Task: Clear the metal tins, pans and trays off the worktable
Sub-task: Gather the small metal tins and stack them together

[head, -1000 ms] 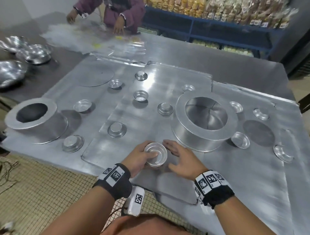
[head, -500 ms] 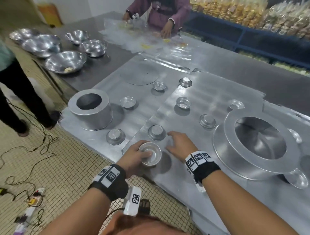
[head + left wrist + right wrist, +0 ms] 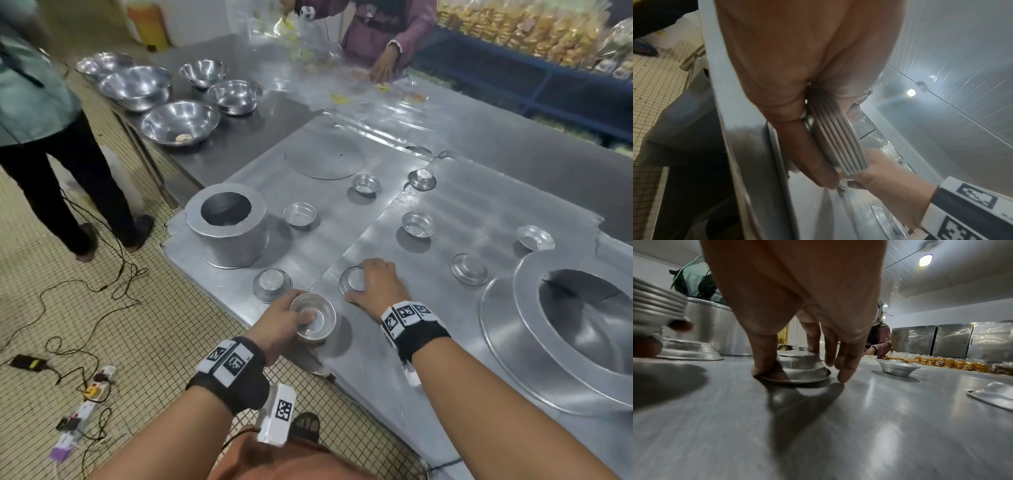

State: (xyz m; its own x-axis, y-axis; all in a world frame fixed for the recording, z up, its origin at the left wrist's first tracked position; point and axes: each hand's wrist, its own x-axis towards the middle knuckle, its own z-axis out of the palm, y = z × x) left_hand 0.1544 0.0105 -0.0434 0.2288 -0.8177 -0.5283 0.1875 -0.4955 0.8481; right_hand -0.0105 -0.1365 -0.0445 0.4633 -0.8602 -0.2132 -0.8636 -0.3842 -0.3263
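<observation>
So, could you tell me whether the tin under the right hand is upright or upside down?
Upside down: the tin sits rim-down on the table, flat base uppermost.

Small tin [image 3: 300, 214], loose on the worktable: eight were counted, four of them upside down. Stack of nested tins [image 3: 313, 317]: one; the number inside could not be told. Large ring pan [image 3: 226, 228]: two. Flat round disc [image 3: 323, 159]: one. Mixing bowl [image 3: 180, 121]: five. Bystander [image 3: 41, 102]: two.
</observation>
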